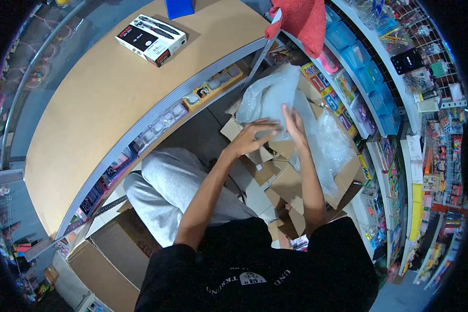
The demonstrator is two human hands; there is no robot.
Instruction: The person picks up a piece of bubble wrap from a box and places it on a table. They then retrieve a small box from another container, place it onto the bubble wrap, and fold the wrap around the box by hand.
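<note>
A crumpled sheet of bubble wrap (pixel 268 101) lies over an open cardboard box (pixel 346 179) in front of me. My left hand (pixel 252 137) is at the wrap's near edge, fingers spread, with nothing visible in the grip. Against the sheet's right side, my right hand (pixel 295 126) has its fingers stretched out and flat, slightly blurred. More clear bubble wrap (pixel 334 138) spills down the box to the right of that hand. Loose cardboard flaps (pixel 288 184) stick up below both hands.
On the curved wooden counter (pixel 88 99) at left stand a pen box (pixel 152 39) and a blue object (pixel 179 7). A red cloth (pixel 301 23) hangs at the counter's end. Stocked shelves (pixel 390 171) line the right. Another cardboard box (pixel 112 260) sits at lower left.
</note>
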